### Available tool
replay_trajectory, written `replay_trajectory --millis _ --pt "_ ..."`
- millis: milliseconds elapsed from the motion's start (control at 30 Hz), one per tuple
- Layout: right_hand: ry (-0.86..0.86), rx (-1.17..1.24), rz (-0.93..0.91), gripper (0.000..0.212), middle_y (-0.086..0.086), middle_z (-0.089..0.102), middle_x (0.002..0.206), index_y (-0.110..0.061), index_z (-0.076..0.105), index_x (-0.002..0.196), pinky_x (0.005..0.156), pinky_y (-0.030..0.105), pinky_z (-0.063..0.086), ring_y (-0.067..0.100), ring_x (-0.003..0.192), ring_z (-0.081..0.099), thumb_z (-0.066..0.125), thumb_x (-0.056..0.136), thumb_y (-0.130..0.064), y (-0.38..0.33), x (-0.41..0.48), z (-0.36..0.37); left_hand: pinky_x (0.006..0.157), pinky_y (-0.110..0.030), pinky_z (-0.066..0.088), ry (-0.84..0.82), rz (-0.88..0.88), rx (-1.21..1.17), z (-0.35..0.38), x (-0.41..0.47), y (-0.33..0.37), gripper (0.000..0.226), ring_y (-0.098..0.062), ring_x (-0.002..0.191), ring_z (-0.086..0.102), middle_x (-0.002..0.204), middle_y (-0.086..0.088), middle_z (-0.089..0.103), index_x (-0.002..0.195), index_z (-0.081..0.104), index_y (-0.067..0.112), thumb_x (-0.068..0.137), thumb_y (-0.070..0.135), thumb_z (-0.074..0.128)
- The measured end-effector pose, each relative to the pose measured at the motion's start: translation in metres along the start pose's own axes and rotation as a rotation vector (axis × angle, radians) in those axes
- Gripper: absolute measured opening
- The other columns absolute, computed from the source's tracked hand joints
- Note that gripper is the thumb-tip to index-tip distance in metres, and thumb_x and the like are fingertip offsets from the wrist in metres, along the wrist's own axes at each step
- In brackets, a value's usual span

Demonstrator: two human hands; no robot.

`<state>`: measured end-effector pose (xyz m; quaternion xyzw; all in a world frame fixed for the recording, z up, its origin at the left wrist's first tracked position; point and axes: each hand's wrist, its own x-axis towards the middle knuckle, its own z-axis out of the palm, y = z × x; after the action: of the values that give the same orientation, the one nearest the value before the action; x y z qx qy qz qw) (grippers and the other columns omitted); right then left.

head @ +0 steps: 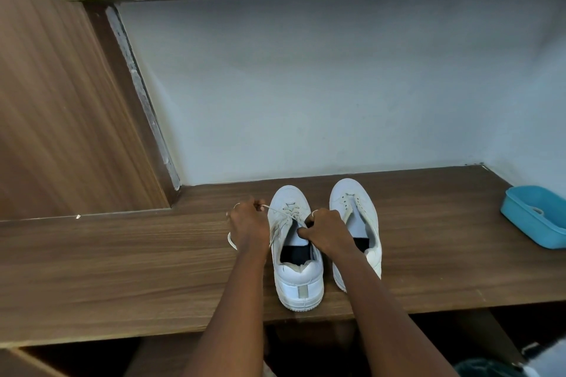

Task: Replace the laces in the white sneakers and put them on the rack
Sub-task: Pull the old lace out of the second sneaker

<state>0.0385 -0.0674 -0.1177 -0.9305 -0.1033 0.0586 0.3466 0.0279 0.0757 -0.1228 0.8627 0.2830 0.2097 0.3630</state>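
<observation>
Forearms [242, 300] reach over the bench [122, 269] to the left sneaker [301, 281], which stands beside the right sneaker [355, 196]. Left grip [248, 220] pinches one lace [280, 212] end; right grip [327, 231] clenches the other strand. Recommended: draw both strands evenly, keeping the lace flat.

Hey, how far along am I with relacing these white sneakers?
Nothing looks finished: the left sneaker and right sneaker stand on the wooden shelf, only partly laced. In hand: your left hand and right hand hold the left sneaker's lace taut. Left: lacing both fully, then racking.
</observation>
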Motion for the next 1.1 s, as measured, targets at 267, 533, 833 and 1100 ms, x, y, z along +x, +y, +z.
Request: replay_trajectory --millis 267,533,833,1100 --pt "-0.009 0.003 0.015 0.037 0.003 0.045 0.06 -0.013 0.042 0.052 0.051 0.021 0.034 0.012 0.054 0.042 0.066 0.081 -0.015 0.0 0.0 0.0 0.115 -0.038 0.013 -0.287 0.313 0.306 0.003 -0.005 0.006 0.031 -0.015 0.115 0.054 0.117 0.002 0.065 0.112 0.066 0.03 0.087 0.013 0.055" --pt "0.0 0.003 0.026 0.034 0.004 0.044 0.062 -0.008 0.045 0.056 0.05 0.021 0.033 0.011 0.051 0.04 0.067 0.08 -0.017 0.0 0.001 0.0 0.104 -0.027 0.031 -0.235 0.175 0.097 -0.001 -0.01 0.01 0.023 -0.018 0.111 0.056 0.108 0.0 0.071 0.105 0.073 0.022 0.092 0.015 0.056" --pt "-0.006 -0.006 0.005 0.032 0.008 0.048 0.066 -0.006 0.047 0.058 0.059 0.028 0.039 0.017 0.059 0.046 0.066 0.081 -0.017 0.0 0.001 0.0 0.085 -0.034 0.049 -0.073 -0.068 -0.07 -0.001 -0.003 0.002 0.026 -0.03 0.102 0.06 0.096 -0.009 0.071 0.091 0.075 0.018 0.083 0.006 0.053" --pt "-0.006 0.02 0.017 0.024 0.01 0.052 0.068 -0.004 0.052 0.065 0.058 0.028 0.04 0.018 0.061 0.049 0.066 0.081 -0.016 -0.001 0.0 0.0 0.097 -0.032 0.04 -0.136 0.035 0.082 -0.001 -0.001 0.001 0.034 -0.032 0.114 0.053 0.113 -0.012 0.066 0.113 0.067 0.018 0.087 0.006 0.05"
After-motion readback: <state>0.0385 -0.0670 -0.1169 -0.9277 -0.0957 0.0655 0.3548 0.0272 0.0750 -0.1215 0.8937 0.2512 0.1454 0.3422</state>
